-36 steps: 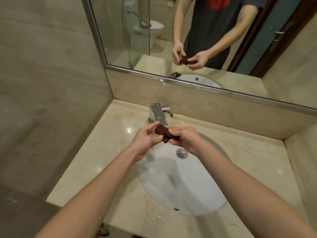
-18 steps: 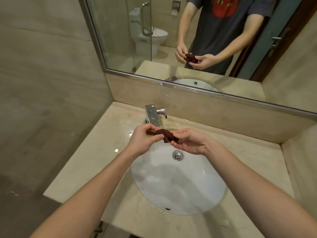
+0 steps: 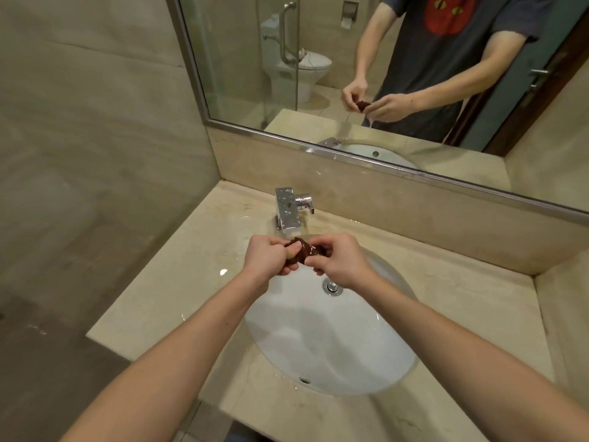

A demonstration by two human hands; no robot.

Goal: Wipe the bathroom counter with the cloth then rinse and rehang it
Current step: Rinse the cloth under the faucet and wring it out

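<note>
A small dark brown cloth (image 3: 302,252), wet and bunched, is gripped between both hands above the far edge of the white basin (image 3: 331,342). My left hand (image 3: 267,258) closes on its left end and my right hand (image 3: 339,260) pinches its right end. Most of the cloth is hidden inside the fingers. The beige stone counter (image 3: 178,282) around the basin shows wet patches and drops near the chrome tap (image 3: 288,210). No water is running from the tap.
A mirror (image 3: 382,74) runs along the back wall and reflects a person holding the cloth, a toilet and a glass partition. Tiled walls close in on the left and right. A chrome drain plug (image 3: 332,287) sits in the basin.
Both hands have stayed over the basin and turned the cloth between them, bunching it tighter. The view has shifted slightly.
</note>
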